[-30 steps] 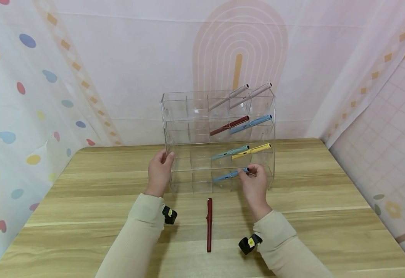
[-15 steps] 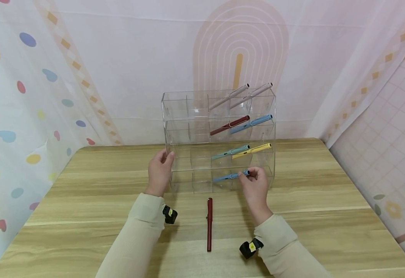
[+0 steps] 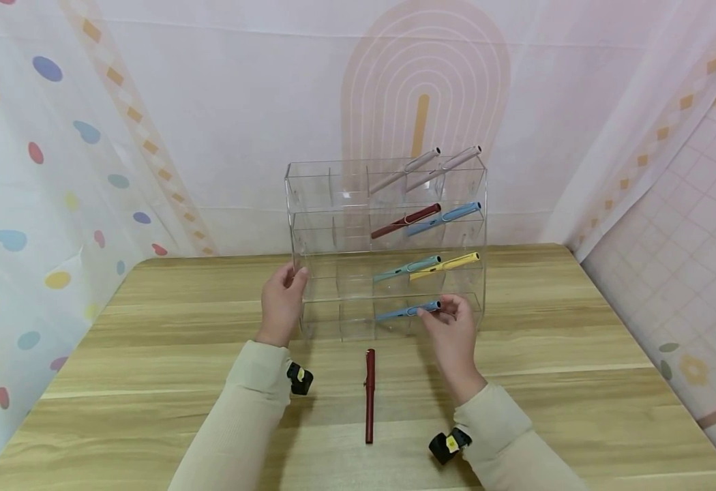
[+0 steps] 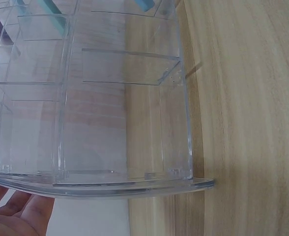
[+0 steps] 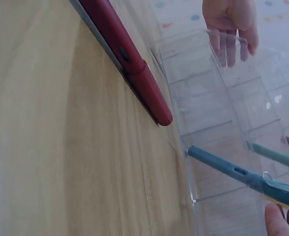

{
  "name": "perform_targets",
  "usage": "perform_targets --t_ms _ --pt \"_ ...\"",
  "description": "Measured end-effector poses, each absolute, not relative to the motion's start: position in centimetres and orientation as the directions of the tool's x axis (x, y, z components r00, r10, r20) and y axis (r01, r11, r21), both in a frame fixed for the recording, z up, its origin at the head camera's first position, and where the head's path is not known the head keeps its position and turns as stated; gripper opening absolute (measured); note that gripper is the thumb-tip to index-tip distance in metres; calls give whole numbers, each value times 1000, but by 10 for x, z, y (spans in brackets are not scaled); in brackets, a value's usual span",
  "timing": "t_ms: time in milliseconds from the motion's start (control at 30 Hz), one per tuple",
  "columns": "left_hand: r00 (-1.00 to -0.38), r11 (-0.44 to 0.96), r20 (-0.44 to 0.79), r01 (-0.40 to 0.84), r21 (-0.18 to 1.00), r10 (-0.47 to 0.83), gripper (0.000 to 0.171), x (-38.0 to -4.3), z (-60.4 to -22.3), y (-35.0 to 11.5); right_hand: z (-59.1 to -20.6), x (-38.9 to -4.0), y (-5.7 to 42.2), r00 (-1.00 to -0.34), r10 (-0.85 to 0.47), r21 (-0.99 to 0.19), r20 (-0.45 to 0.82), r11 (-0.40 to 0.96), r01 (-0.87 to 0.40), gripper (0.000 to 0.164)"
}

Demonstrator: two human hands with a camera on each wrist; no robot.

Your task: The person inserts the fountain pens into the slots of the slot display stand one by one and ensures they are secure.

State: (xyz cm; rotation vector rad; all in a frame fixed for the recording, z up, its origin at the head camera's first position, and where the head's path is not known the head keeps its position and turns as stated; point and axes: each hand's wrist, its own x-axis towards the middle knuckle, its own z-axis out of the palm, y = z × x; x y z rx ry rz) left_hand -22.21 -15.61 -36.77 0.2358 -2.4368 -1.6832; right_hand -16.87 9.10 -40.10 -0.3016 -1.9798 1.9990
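Note:
A clear acrylic pen rack (image 3: 358, 298) with tiered compartments stands on the table in the head view. My left hand (image 3: 281, 303) holds its left side panel, thumb in front; the left wrist view shows those fingers (image 4: 34, 211) beyond the panel edge. A blue pen (image 3: 404, 312) leans in the bottom row, third compartment from the left. Around its capped end, the thumb and fingers of my right hand (image 3: 454, 334) are parted. The right wrist view shows the right thumb (image 5: 276, 221) just below the blue pen. A dark red pen (image 3: 370, 395) lies on the table before the rack.
Higher rows carry a green pen (image 3: 407, 269), a yellow pen (image 3: 444, 266), another dark red pen (image 3: 406, 221), another blue pen (image 3: 444, 219) and two pale pens, one a pale pen (image 3: 450, 167) at upper right. A patterned curtain (image 3: 241, 102) hangs behind the wooden table (image 3: 579, 382).
My right hand's thumb and fingers have spread from the blue pen's end, and the hand has shifted slightly down and right. The left hand keeps its place on the rack.

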Motion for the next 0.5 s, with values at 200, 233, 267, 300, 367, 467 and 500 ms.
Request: perform_targets --t_ms 200,233,267,300,367,467,500 --pt "-974 346 51 -30 938 -221 39 -222 -368 -157 -401 -152 96 -959 283 -998 28 66 -9 48" --pt "-974 342 50 -29 939 -221 39 -222 -368 -157 -401 -149 97 -963 268 -997 15 73 5 48" --pt "-974 340 51 -28 940 -221 39 -222 -368 -157 -402 -147 97 -967 254 -996 4 82 17 47" --pt "-974 338 51 -28 941 -222 38 -222 -368 -157 -403 -145 97 -971 240 -995 -7 91 30 46" --pt "-974 338 51 -28 941 -222 38 -222 -368 -156 -405 -142 96 -978 207 -993 -30 107 53 43" --pt "-974 341 47 -32 939 -222 38 -222 -367 -156 -408 -140 94 -985 164 -987 -51 140 75 41" --pt "-974 342 44 -35 939 -221 39 -222 -367 -156 -409 -140 92 -987 150 -985 -60 152 83 41"
